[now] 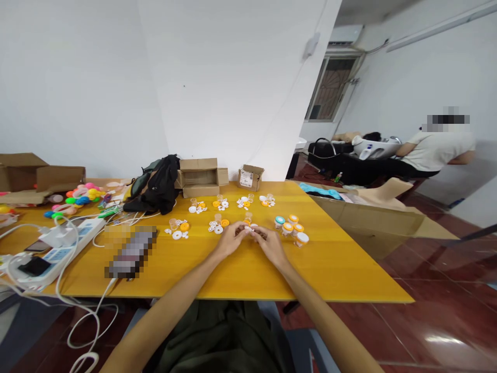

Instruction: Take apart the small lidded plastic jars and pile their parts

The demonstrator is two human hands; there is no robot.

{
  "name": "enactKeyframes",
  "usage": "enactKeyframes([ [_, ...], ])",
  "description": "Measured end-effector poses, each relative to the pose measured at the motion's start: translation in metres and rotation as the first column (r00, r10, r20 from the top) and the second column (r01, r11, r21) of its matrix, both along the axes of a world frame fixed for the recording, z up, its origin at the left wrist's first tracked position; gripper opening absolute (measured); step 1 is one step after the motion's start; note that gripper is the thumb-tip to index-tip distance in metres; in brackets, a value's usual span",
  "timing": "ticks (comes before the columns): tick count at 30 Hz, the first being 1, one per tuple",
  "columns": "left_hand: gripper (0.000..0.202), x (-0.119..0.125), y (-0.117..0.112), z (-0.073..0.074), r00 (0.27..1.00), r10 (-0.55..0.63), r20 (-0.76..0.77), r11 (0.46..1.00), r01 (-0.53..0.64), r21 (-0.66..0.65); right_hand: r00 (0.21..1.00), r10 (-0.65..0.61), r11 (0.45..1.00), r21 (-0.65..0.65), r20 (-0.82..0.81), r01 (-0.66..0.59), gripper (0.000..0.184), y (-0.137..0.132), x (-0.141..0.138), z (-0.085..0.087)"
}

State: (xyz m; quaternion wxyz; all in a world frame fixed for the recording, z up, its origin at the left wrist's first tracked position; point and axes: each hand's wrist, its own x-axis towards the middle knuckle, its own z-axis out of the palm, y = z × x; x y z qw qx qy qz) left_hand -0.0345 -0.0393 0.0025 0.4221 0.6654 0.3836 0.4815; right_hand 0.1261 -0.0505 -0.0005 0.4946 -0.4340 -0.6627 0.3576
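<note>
My left hand [232, 239] and my right hand [271, 243] meet over the middle of the table. Between their fingertips is a small white plastic piece [250, 229], gripped from both sides; its exact shape is too small to tell. Just behind them stands a clear plastic cup [248, 217], with an orange part partly hidden by my fingers. To the right is a group of several lidded clear jars [288, 227] with orange, white and teal tops. Left of my hands lie an orange ring [224, 223] and a white ring [219, 229] beside another clear cup [218, 218].
More sets of cups and loose parts [177, 226] are spread over the yellow table [330, 274]. A phone [134, 254], power strip [70, 248] and cables lie left. Cardboard boxes [200, 178] and a black bag [159, 186] stand behind. A person [438, 145] sits far right.
</note>
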Motion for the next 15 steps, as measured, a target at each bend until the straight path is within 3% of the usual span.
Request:
enactKeyframes([
  [7, 0.015, -0.0007, -0.0001, 0.0001, 0.995, -0.009, 0.101, 0.998, 0.015, -0.058, 0.999, 0.036, 0.999, 0.021, 0.034, -0.037, 0.032, -0.0013, 0.0001, 0.0034],
  [15, 0.013, 0.0002, -0.0024, 0.0019, 0.996, -0.006, 0.087, 0.999, 0.01, -0.041, 0.995, -0.006, 0.997, 0.076, 0.095, -0.001, 0.039, -0.006, -0.0008, 0.0075],
])
